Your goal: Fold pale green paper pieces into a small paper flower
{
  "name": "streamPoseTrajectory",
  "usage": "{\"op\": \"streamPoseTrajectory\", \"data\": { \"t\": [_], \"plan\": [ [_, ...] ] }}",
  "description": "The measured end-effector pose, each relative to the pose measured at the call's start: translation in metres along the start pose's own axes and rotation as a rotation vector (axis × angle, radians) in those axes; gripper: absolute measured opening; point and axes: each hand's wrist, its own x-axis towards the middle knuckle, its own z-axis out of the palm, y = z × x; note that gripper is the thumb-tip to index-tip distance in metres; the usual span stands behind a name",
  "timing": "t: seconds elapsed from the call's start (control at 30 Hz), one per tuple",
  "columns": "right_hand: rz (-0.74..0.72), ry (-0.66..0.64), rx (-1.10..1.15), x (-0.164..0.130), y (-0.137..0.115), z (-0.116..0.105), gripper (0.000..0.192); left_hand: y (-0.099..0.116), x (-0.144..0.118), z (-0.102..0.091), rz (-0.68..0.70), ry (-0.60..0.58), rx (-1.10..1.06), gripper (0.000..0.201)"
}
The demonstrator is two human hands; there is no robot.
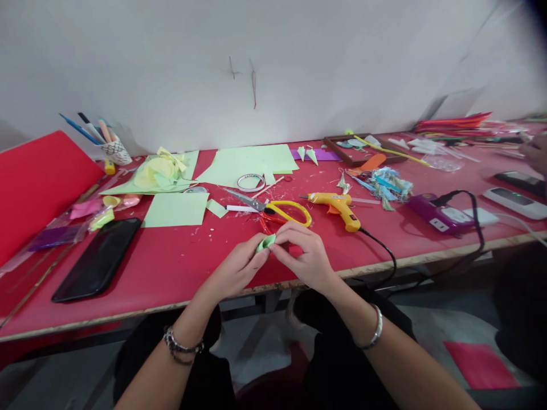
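Between my two hands is a small rolled piece of pale green paper, curled so that an opening faces up. My left hand grips its left side, thumb and fingers closed on it. From the right, my right hand pinches its edge with thumb and forefinger. Just beyond the fingers lie scissors with yellow and red handles, blades pointing left. A yellow glue gun rests to the right, its black cord running off the table edge. Pale green sheets lie to the left.
A black phone lies at left, near a pen cup. Behind are a tape roll and two small green paper cones. A purple power strip and tassels lie right. Another person's hand shows far right.
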Motion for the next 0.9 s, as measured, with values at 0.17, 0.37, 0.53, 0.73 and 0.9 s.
{"op": "streamPoseTrajectory", "data": {
  "t": [0.17,0.37,0.53,0.73,0.9],
  "plan": [
    [0.221,0.106,0.236,0.000,0.005,0.004,0.005,0.001,0.001,0.001,-0.051,0.035,0.072,0.022],
    [0.259,-0.020,0.311,0.002,0.007,0.007,0.011,-0.003,0.001,0.005,-0.064,0.041,-0.181,0.023],
    [0.353,0.026,0.404,0.002,0.007,0.010,0.011,-0.003,0.001,0.006,-0.116,0.016,-0.357,0.023],
    [0.397,0.043,0.526,0.002,0.003,0.016,0.012,-0.003,0.001,0.008,-0.153,0.074,-0.293,0.024],
    [0.414,0.051,0.503,0.003,0.002,0.017,0.015,-0.009,0.000,0.011,-0.116,0.142,-0.173,0.029]
  ]
}}
